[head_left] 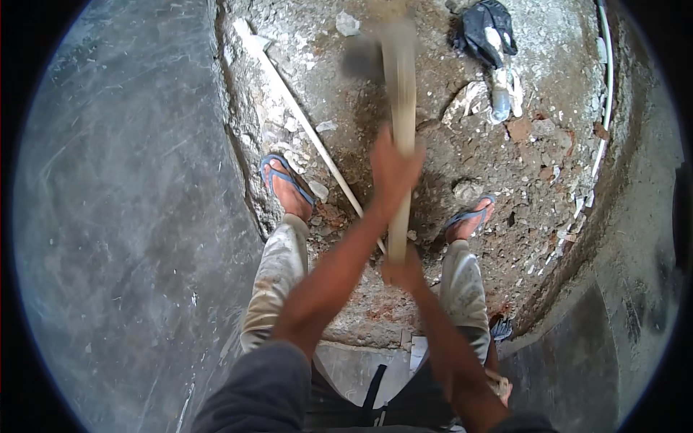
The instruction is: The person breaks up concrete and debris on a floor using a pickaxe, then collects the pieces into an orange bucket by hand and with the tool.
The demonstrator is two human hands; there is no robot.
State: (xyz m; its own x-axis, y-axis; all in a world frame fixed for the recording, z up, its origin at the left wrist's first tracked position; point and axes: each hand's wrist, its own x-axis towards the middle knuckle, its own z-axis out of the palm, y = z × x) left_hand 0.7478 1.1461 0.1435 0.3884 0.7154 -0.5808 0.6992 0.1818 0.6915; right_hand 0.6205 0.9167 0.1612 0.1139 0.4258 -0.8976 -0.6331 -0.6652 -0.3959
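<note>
Both my hands are wrapped round the wooden handle (398, 224) of a long tool, held raised over the broken ground between my feet. My left hand (397, 169) grips about halfway up, while my right hand (403, 271) closes round the lower end. At the handle's far end a dark head (363, 58) sticks out to the left, too smeared by motion to tell its exact kind. Beside the tool, to the left, a long pale pole (307, 126) lies slanting across the rubble.
Dug-up dirt with stones (346, 24) and rubble lies underfoot, bounded by smooth grey floor (137, 180). A black plastic bag (487, 32) and clear bottle (499, 101) lie far right; a white pipe (608, 65) runs along the right edge. My sandalled feet (289, 189) stand apart.
</note>
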